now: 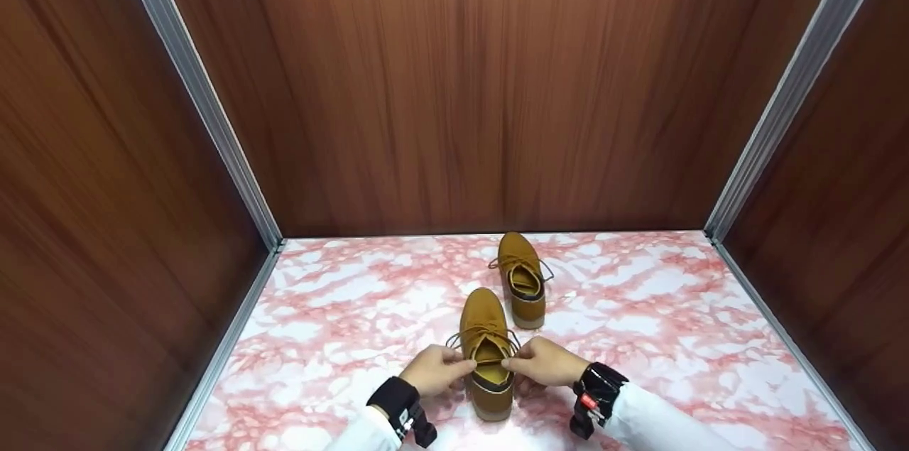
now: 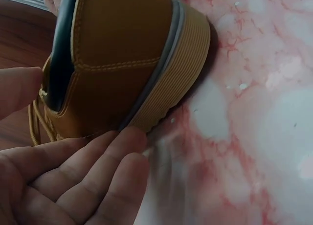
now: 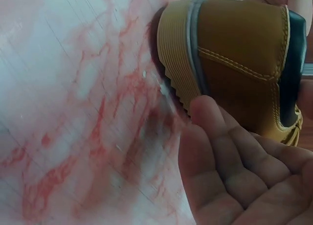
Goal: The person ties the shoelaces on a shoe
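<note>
A tan lace-up shoe (image 1: 484,310) sits on the floor between both hands, its toe pointing away from me. My left hand (image 1: 436,370) grips its left side, with the thumb at the opening by the tongue and the other fingers along the outer side. On the opposite side my right hand (image 1: 550,363) holds it the same way, thumb over the opening. The wrist views show the fingertips low on the upper, close to the ribbed sole (image 2: 188,51). The dark collar lining (image 3: 292,63) and loose laces are visible.
The matching tan shoe (image 1: 518,250) stands farther forward and slightly right, with its laces spread out. Red-and-white marbled flooring (image 1: 341,316) lies beneath. Brown wood-look panels (image 1: 454,96) enclose it at the back and both sides, with metal strips (image 1: 213,103) at the corners.
</note>
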`<action>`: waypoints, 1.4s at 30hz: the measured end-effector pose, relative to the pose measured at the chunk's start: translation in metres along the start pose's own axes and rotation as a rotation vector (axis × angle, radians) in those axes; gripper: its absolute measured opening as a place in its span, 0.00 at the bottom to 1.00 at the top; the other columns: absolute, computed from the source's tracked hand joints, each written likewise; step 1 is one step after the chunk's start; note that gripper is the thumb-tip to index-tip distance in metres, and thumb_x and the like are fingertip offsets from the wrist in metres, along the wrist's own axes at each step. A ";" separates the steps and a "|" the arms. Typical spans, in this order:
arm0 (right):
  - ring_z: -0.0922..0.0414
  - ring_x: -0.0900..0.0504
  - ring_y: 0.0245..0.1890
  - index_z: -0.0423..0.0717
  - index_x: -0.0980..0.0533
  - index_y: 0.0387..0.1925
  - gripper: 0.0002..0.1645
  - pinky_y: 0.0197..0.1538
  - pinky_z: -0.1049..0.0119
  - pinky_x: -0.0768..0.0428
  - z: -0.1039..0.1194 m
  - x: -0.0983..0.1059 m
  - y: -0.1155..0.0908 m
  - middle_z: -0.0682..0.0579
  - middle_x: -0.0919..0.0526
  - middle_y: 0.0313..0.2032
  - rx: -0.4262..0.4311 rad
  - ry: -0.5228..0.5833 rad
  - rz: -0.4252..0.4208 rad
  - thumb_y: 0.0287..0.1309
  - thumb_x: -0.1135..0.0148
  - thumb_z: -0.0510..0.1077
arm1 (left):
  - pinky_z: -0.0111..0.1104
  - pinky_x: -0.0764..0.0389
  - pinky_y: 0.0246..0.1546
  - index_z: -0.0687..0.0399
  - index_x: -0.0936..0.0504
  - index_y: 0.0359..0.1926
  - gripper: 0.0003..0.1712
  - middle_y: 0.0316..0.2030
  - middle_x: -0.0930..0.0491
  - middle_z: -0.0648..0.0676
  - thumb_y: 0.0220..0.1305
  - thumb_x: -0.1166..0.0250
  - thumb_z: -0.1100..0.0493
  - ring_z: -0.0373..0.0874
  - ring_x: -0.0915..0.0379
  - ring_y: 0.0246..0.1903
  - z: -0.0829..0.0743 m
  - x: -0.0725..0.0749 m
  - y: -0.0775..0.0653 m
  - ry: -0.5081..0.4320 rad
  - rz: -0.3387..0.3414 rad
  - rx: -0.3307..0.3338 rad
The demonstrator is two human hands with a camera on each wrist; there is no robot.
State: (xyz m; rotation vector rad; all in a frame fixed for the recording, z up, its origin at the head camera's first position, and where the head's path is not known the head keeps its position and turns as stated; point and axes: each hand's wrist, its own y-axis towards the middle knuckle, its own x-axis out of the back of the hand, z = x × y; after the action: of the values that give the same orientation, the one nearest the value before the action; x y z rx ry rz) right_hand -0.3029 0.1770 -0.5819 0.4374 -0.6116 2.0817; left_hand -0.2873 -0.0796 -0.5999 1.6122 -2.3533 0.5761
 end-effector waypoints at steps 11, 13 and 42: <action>0.47 0.14 0.23 0.44 0.18 0.30 0.18 0.31 0.51 0.15 0.008 -0.011 0.009 0.41 0.13 0.27 -0.013 0.038 0.005 0.56 0.35 0.56 | 0.43 0.15 0.29 0.58 0.18 0.44 0.19 0.31 0.14 0.54 0.62 0.37 0.48 0.58 0.15 0.26 -0.007 -0.004 -0.001 0.039 -0.020 -0.005; 0.45 0.13 0.24 0.44 0.18 0.29 0.17 0.31 0.50 0.15 0.010 -0.011 0.012 0.40 0.13 0.27 -0.013 0.050 -0.010 0.57 0.35 0.55 | 0.41 0.15 0.28 0.57 0.18 0.44 0.18 0.30 0.14 0.53 0.61 0.37 0.49 0.57 0.16 0.25 -0.008 -0.003 0.001 0.067 -0.044 -0.012; 0.54 0.18 0.40 0.39 0.22 0.54 0.24 0.46 0.60 0.19 0.036 -0.021 0.091 0.43 0.14 0.44 0.094 -0.127 -0.399 0.59 0.39 0.47 | 0.46 0.22 0.52 0.52 0.20 0.53 0.21 0.47 0.16 0.58 0.58 0.40 0.54 0.52 0.21 0.50 -0.007 0.023 0.063 0.200 -0.409 0.010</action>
State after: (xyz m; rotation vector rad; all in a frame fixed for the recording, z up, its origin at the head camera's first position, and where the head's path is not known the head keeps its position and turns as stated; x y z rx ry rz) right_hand -0.3651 0.0988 -0.5868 0.6903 -0.4567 1.7147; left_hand -0.3548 -0.0761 -0.5960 1.8719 -1.8121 0.6241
